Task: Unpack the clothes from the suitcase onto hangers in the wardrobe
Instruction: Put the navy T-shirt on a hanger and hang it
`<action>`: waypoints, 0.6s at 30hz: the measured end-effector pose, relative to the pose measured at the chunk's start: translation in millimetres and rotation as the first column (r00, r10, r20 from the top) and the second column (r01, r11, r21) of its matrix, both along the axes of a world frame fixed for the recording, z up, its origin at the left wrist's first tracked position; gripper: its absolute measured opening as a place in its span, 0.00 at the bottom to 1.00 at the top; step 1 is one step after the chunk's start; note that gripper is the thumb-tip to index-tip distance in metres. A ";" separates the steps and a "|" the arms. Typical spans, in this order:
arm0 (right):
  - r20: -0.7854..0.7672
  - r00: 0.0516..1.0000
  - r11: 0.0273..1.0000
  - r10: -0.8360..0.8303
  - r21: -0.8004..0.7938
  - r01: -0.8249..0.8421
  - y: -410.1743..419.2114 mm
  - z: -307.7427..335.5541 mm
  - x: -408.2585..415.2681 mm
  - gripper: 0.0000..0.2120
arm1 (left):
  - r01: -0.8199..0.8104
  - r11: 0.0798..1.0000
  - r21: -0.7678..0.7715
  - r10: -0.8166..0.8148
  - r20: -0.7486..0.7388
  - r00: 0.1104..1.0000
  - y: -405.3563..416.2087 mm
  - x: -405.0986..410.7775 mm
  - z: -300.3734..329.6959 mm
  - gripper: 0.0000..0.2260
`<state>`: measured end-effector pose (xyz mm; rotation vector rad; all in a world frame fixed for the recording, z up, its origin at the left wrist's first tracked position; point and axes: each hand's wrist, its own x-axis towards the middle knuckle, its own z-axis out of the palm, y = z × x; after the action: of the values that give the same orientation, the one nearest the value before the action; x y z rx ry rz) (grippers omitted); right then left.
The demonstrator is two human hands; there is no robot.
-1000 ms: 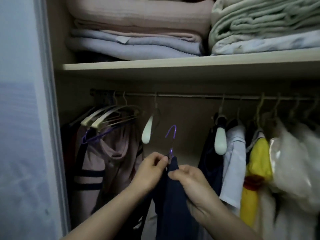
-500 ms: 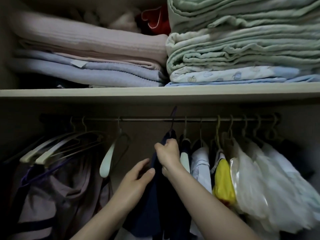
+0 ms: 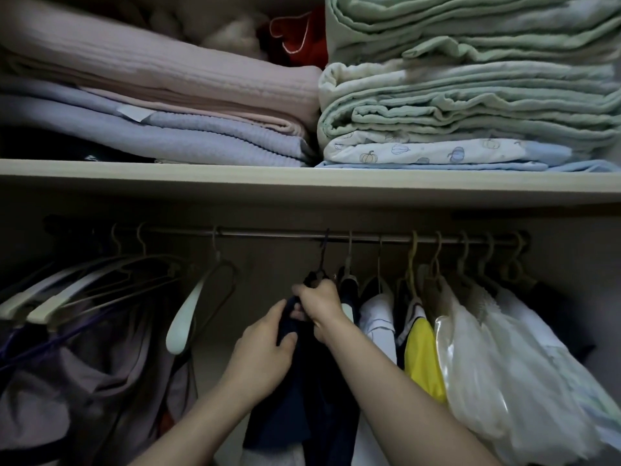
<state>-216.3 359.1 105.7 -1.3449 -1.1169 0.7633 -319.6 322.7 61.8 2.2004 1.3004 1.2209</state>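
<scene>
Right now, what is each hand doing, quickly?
Left hand: closed, gripping the dark navy garment below its hanger.
Right hand: closed, its grip round the top of the same garment at the hanger.

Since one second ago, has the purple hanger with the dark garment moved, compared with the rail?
Yes. It went up: its hook was below the rail then, and now the purple hanger hangs on it, right hand gripping below.
</scene>
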 end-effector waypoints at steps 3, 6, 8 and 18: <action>0.474 0.878 0.996 -0.062 0.086 0.023 -7.5 -4.7 6.3 0.14 | -0.114 0.993 0.043 0.118 -0.117 0.986 7.4 -0.8 -1.3 0.24; 0.859 0.358 0.928 -0.366 0.307 0.213 -20.7 -13.0 20.1 0.19 | -0.196 0.978 0.071 0.206 -0.177 0.962 13.2 4.6 -2.4 0.21; 0.881 0.262 0.902 -0.395 0.317 0.293 -24.8 -18.7 30.4 0.19 | -0.220 0.969 0.115 0.241 -0.228 0.943 13.1 12.4 -4.5 0.14; 0.812 0.406 0.875 -0.420 0.244 0.417 -28.0 -22.4 51.5 0.15 | -0.259 0.961 0.102 0.278 -0.344 0.897 0.1 67.8 -9.9 0.15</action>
<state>-164.8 331.0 83.3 -1.9784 -1.4018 -0.3907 -251.8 322.8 51.9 2.4223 1.7839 0.9795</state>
